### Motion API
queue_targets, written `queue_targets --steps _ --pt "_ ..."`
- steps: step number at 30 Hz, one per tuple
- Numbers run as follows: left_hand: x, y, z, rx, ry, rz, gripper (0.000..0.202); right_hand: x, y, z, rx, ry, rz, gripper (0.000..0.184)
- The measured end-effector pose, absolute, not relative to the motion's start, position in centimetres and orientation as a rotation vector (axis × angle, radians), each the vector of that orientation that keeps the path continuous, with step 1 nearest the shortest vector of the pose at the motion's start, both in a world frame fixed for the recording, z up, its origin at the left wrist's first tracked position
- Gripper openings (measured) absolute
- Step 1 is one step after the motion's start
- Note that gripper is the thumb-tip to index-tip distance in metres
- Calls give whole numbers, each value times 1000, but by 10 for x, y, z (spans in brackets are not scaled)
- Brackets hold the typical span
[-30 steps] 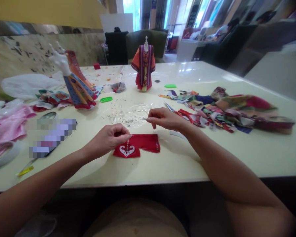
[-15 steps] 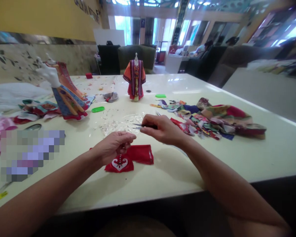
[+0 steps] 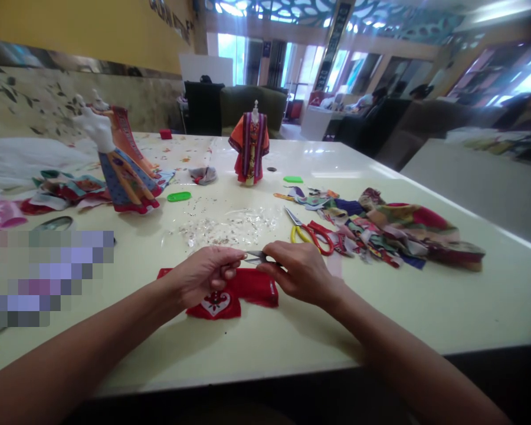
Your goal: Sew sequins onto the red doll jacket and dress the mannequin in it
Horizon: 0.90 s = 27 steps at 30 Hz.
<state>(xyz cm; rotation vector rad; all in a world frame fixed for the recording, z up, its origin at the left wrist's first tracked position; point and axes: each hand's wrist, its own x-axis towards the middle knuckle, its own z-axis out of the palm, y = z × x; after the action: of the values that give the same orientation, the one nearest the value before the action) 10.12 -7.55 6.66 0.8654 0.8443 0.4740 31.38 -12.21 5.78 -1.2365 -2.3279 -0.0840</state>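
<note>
Red cloth is lying near the tabletop's front edge, the right hand is gripping small scissors, and the left hand is pinching something too tiny to see.

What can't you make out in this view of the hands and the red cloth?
From the head camera:
Right hand: its fingers hide most of the small snips, including the handles.
Left hand: its fingers hide whatever they may pinch above the red cloth.
Pixelated patch: blurs whatever lies at the table's left.
Specks on the clear plastic sheet: too small to identify.
</note>
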Motion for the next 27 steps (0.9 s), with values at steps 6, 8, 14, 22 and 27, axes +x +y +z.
queue_targets --steps 6,8,14,22,27 --pt "99 -76 65 853 840 472 26 314 -124 56 -1239 -2320 -91 27" --pt "99 -77 64 847 837 477 26 314 -124 56 -1224 -2318 -89 26" --pt "100 -78 64 833 843 469 26 313 -125 56 -1213 -2319 -139 27" --pt "101 -78 64 829 869 470 26 312 -127 57 -1242 -2347 -216 31" --pt "101 -79 63 837 885 482 26 313 -126 54 -1250 -2354 -216 30"
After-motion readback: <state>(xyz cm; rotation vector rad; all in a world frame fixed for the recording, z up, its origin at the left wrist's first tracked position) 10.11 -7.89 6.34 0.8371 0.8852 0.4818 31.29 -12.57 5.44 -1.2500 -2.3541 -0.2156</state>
